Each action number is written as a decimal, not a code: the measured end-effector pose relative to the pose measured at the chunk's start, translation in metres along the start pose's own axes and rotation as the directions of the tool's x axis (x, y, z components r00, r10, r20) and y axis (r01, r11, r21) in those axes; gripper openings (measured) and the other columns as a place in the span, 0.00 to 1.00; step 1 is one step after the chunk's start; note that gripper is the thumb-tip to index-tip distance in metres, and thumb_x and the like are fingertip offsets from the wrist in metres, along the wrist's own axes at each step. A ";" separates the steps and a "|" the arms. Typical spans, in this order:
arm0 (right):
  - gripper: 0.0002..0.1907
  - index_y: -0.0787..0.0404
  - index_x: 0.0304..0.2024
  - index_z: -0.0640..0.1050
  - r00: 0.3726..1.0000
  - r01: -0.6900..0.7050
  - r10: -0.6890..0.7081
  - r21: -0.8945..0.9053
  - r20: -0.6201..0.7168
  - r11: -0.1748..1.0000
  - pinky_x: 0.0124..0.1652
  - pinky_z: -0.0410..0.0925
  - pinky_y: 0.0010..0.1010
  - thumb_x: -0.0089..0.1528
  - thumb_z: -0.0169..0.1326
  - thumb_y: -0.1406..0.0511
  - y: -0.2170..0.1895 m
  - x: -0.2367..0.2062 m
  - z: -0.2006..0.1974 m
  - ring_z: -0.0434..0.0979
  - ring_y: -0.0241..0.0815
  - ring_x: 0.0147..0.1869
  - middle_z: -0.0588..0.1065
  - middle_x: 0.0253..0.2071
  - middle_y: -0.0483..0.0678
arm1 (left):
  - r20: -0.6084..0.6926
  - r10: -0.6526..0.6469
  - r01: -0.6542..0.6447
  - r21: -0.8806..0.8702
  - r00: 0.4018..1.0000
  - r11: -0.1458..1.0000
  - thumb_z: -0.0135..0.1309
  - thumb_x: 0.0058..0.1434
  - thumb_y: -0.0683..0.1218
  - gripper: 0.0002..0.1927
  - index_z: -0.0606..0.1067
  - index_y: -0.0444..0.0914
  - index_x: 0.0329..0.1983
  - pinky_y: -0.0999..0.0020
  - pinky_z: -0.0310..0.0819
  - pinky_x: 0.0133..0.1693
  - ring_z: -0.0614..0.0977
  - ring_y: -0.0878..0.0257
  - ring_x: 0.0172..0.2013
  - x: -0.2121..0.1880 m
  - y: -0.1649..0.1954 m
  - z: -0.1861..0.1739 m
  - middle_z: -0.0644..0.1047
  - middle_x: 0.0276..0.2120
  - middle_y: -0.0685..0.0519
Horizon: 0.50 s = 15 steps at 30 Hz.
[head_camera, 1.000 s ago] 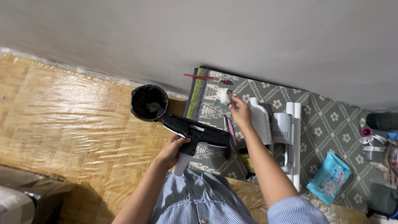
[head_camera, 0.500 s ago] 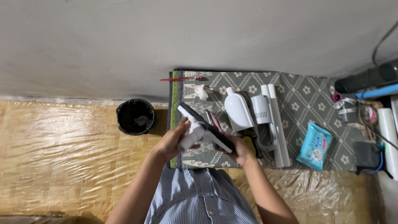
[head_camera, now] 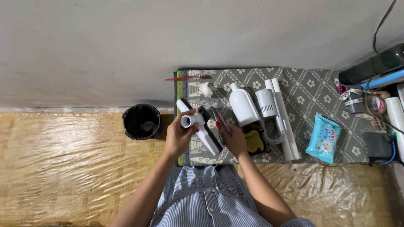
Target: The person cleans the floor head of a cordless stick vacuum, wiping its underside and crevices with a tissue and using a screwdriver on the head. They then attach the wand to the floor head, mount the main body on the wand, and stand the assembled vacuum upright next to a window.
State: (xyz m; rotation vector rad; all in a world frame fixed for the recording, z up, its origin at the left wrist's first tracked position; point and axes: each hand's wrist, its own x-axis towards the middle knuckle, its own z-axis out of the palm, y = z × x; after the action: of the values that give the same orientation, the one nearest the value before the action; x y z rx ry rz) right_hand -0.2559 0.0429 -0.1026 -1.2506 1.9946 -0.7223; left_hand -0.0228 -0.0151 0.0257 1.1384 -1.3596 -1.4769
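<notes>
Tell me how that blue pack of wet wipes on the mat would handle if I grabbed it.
The blue wipes pack looks like soft plastic film, so it would probably flex and feel slick. It lies flat on the patterned mat, so it should slide, not roll.

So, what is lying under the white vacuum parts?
Under the white vacuum parts lies a grey patterned mat with white flowers. The floor beneath the mat is covered, so it cannot be seen there.

Bin (head_camera: 142,122) left of mat (head_camera: 311,90)
</notes>
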 end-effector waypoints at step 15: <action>0.20 0.61 0.47 0.79 0.991 0.110 -0.132 -0.356 -0.036 0.928 0.49 0.71 0.48 0.57 0.65 0.58 -0.026 0.035 0.020 0.78 0.60 0.51 0.78 0.47 0.58 | 0.170 -0.117 0.042 0.390 0.979 0.920 0.60 0.61 0.43 0.20 0.72 0.41 0.56 0.61 0.78 0.36 0.86 0.58 0.33 -0.003 0.003 0.000 0.83 0.31 0.46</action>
State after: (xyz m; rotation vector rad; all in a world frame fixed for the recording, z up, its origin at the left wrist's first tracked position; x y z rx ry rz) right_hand -0.2370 -0.0014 -0.1042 -1.5889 2.1776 -0.4717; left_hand -0.0219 -0.0130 0.0286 1.3344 -1.8147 -1.4423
